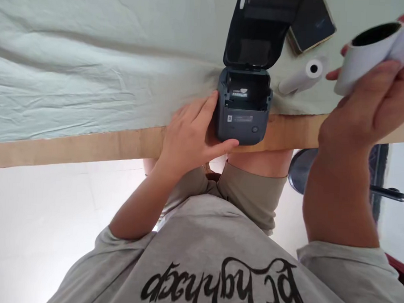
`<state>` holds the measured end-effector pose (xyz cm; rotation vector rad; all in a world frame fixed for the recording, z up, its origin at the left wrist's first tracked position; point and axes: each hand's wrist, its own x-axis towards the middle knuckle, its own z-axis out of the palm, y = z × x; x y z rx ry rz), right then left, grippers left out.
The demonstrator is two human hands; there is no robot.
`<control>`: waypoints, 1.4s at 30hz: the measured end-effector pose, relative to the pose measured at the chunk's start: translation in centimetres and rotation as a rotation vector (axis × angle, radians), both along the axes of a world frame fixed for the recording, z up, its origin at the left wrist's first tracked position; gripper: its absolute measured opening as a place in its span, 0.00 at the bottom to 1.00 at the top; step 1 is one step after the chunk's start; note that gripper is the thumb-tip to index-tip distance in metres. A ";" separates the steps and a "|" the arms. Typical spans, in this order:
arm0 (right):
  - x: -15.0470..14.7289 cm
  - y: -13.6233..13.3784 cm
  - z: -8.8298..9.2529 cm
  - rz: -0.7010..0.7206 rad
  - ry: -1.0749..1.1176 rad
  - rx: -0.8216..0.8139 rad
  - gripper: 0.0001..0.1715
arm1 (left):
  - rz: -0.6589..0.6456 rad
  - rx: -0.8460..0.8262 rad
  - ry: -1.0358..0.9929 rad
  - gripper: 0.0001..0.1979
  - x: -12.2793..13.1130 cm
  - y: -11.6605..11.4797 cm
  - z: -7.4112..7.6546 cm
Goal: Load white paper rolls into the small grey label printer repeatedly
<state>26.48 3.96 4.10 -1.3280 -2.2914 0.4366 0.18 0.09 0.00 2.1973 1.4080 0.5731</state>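
A dark grey portable label printer (243, 126) sits at the table's front edge. Its lid (256, 33) is swung up, and the paper bay shows a small white sticker inside. My left hand (189, 133) cups the printer's near left corner, fingers along its side and thumb against its front edge. Raised on the right, my right hand (368, 100) grips a large white paper roll (363, 64), its wide dark core facing up and away. A thinner white paper roll (299, 80) lies on the cloth between the printer and my right hand.
Behind the thin roll lies a dark box or book (313, 24), partly covered by the lid. A wrinkled pale green cloth (92, 66) covers the table, leaving a wooden front edge (122, 145) bare. A dark round object (300, 171) stands below, beside my right forearm.
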 end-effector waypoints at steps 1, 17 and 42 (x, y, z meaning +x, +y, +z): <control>-0.5 -0.1 -0.1 -0.008 0.001 0.002 0.27 | -0.002 -0.004 -0.003 0.47 -0.1 0.0 -0.1; -4.6 0.4 -0.1 -0.161 -0.018 0.100 0.16 | -0.007 0.024 -0.036 0.47 -0.3 -0.1 -0.3; -6.1 2.2 2.2 -0.323 -0.282 -0.202 0.12 | -0.021 0.032 -0.006 0.44 -0.2 0.1 -0.1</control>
